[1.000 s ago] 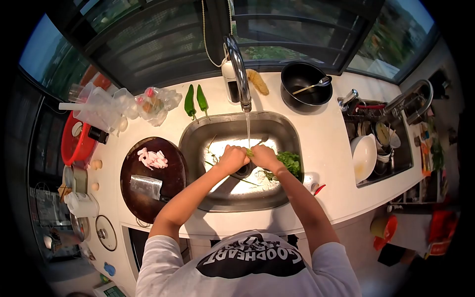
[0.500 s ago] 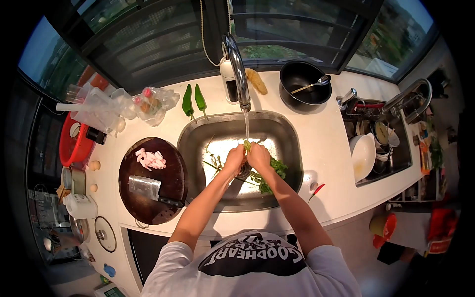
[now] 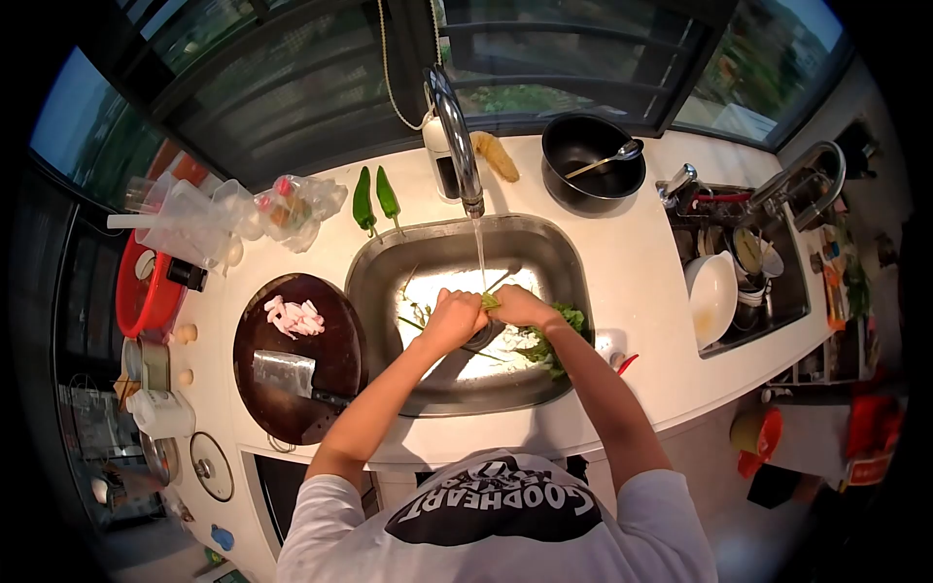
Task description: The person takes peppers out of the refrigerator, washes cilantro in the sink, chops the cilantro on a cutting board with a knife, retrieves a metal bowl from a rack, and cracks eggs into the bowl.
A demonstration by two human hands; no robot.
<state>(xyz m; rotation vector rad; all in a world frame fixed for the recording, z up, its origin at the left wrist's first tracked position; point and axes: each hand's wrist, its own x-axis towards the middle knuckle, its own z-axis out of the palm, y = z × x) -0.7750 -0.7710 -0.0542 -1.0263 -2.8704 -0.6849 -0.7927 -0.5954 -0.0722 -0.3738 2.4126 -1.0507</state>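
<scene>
Over the metal sink (image 3: 389, 384), my left hand (image 3: 456, 321) is closed around the pale-green stem end of some leafy greens (image 3: 492, 301), right below the faucet. My right hand (image 3: 522, 307) grips the same stems from the other side, its fingers mostly hidden. Water from the curved faucet (image 3: 450, 136) runs down onto the stems between my hands. Darker leaves (image 3: 567, 340) hang or lie at the sink's right side, partly behind my right forearm. Loose stem bits (image 3: 416, 313) lie on the left of the sink bottom.
Left of the sink, a round chopping board (image 3: 292, 389) bears a cleaver (image 3: 285, 371) and cut pale meat (image 3: 294, 317). Green peppers (image 3: 363, 201), a black pot (image 3: 591, 189) and a red chili (image 3: 629, 363) surround the sink. Dishes including a white bowl (image 3: 712, 299) fill the right-hand basin.
My hands have tilted and moved slightly apart around the stems, with my right hand shifting right and my left wrist turning. The whole view has shifted a little.
</scene>
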